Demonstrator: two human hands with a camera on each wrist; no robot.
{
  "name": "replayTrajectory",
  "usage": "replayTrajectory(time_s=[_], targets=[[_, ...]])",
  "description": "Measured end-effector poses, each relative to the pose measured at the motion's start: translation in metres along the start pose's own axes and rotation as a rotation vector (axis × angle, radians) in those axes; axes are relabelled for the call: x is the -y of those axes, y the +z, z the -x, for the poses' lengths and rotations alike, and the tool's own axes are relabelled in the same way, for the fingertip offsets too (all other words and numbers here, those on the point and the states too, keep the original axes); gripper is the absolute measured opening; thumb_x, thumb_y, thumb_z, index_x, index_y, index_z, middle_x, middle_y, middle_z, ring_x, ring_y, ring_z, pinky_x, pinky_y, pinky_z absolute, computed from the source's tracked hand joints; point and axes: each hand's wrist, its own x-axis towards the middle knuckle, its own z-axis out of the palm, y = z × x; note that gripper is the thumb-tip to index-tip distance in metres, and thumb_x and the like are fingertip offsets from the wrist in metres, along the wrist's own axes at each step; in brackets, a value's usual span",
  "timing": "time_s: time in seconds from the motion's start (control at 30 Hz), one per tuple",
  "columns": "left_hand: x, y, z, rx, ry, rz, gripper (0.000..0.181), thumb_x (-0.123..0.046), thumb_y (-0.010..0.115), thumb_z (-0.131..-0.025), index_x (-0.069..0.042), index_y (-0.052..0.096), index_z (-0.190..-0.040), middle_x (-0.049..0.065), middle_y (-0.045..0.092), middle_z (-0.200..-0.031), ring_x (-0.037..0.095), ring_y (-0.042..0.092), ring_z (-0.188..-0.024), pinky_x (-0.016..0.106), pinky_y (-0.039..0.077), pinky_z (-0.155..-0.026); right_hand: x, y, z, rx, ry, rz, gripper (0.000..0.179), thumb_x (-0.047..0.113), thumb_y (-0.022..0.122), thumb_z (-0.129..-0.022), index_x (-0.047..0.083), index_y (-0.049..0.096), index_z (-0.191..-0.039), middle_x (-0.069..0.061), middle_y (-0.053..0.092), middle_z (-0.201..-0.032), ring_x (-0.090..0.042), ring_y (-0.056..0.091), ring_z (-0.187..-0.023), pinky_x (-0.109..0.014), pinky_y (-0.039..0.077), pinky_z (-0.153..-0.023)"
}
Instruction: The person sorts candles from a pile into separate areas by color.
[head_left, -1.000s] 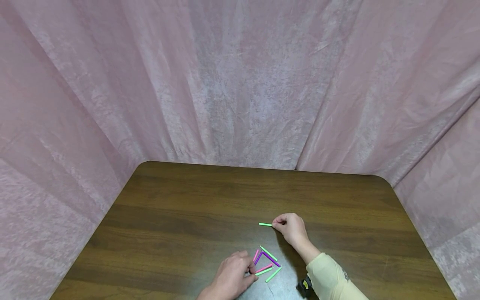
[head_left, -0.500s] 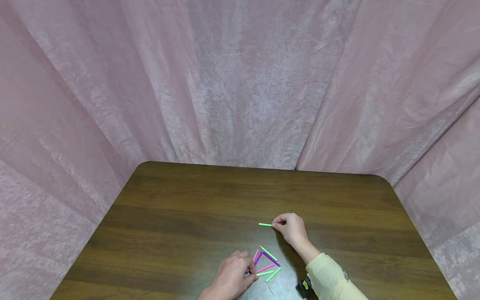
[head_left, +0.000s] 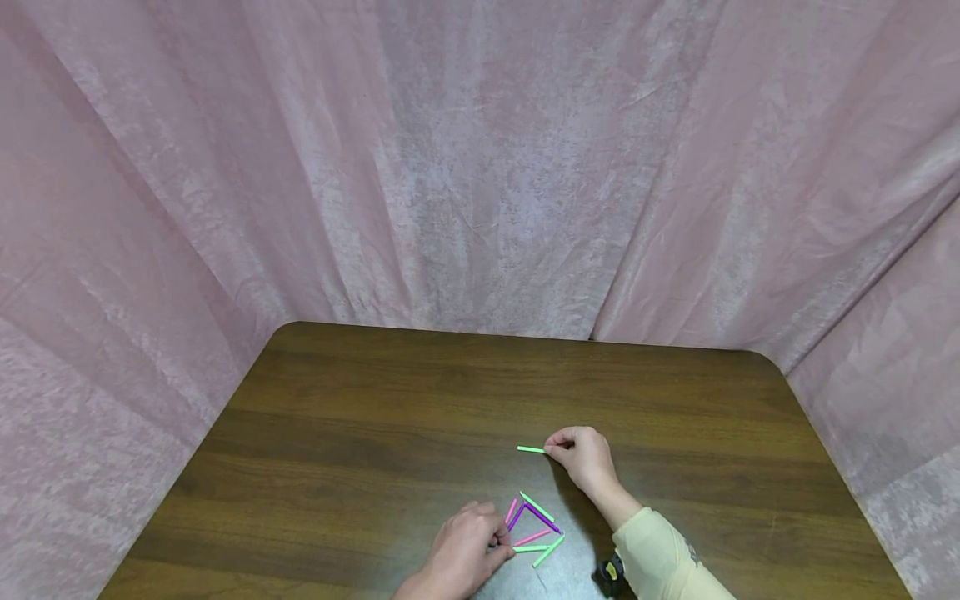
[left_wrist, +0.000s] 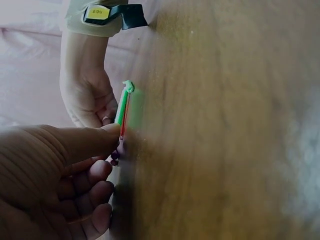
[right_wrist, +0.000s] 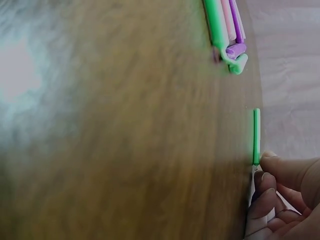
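My left hand [head_left: 467, 546] pinches the left end of a short green stick [head_left: 531, 549] between thumb and forefinger, low over the table. The stick's far end meets another green stick [head_left: 547, 553] lying at a slant. Just beyond lie a pink stick [head_left: 532, 538], a purple stick [head_left: 543, 517] with a second purple one beside it, a smaller-looking pink stick [head_left: 512, 510] and a green stick [head_left: 537, 507], forming a rough triangular outline. Farther back, my right hand [head_left: 587, 460] pinches one end of a separate green stick [head_left: 530, 449], also seen in the right wrist view [right_wrist: 257, 135].
A brown wooden table [head_left: 375, 400] with rounded far corners carries everything. Pink curtains [head_left: 487, 167] hang behind and at both sides. A black strap with a yellow label [head_left: 611, 570] sits at the right sleeve [head_left: 660, 554].
The free end of the green stick in my left hand has swung toward the near side, away from the pink stick, and now meets the slanted green stick. The right hand stays put.
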Motion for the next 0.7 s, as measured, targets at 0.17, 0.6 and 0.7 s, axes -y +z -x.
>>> replayTrajectory(time_s=[0.17,0.6,0.7], targets=[[0.000,-0.002,0.000,0.004,-0.007,0.050,0.019,-0.025,0.084,-0.072,-0.024,0.065,-0.067,-0.017,0.044,-0.068,-0.004,0.041,-0.068,0.014,0.035,-0.060,0.000,-0.001,0.001,0.009,0.013,-0.025,0.008,0.011,0.079,-0.079,0.014,0.074,-0.073,0.006,0.069,-0.073,-0.010,0.059,-0.070,-0.030,0.046,-0.066],[0.003,-0.006,-0.001,0.016,-0.071,0.126,0.018,-0.024,0.083,-0.074,-0.024,0.066,-0.068,-0.018,0.044,-0.068,-0.003,0.039,-0.068,0.015,0.035,-0.060,0.004,-0.006,0.012,0.034,0.070,-0.120,0.005,0.011,0.079,-0.079,0.013,0.075,-0.076,0.004,0.068,-0.072,-0.009,0.054,-0.066,-0.026,0.042,-0.063],[0.004,-0.007,-0.001,-0.003,-0.076,0.135,0.019,-0.023,0.083,-0.074,-0.024,0.065,-0.068,-0.018,0.045,-0.069,-0.003,0.040,-0.069,0.015,0.036,-0.060,0.004,-0.007,0.016,0.044,0.085,-0.145,0.005,0.011,0.079,-0.079,0.012,0.075,-0.077,0.004,0.068,-0.072,-0.009,0.053,-0.065,-0.025,0.042,-0.061]])
